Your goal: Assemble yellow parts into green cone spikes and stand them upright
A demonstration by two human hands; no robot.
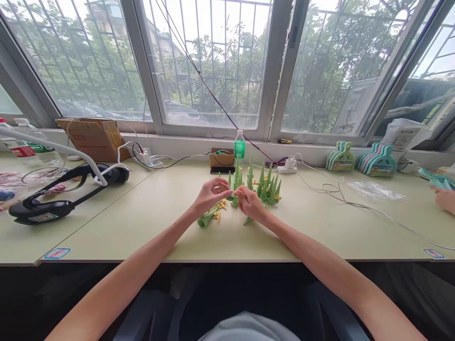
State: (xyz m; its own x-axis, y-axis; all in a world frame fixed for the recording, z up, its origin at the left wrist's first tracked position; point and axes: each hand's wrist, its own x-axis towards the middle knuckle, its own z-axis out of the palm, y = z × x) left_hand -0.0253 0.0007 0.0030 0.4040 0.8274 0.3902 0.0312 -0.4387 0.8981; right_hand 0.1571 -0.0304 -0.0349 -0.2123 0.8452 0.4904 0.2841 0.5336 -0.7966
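Note:
My left hand (212,194) and my right hand (251,204) meet over the middle of the table, thumbs and forefingers pinched close together. Whatever sits between the fingertips is tiny and mostly hidden; a bit of pale yellow shows there. Just behind them stands a cluster of green plastic cones (263,187), points up, some with small yellow pieces sticking out at the side. Below my left hand a green cone (205,220) lies on its side next to a small pile of loose yellow pieces (218,214). Another green piece (248,220) lies under my right hand, partly covered.
Behind the cones are a green-labelled bottle (240,146), a small cardboard box (221,158) and a phone (221,170). A black headset (71,192) lies left. Cables, a plastic bag (375,189) and hangers (378,161) are right, near another person's hand (444,198).

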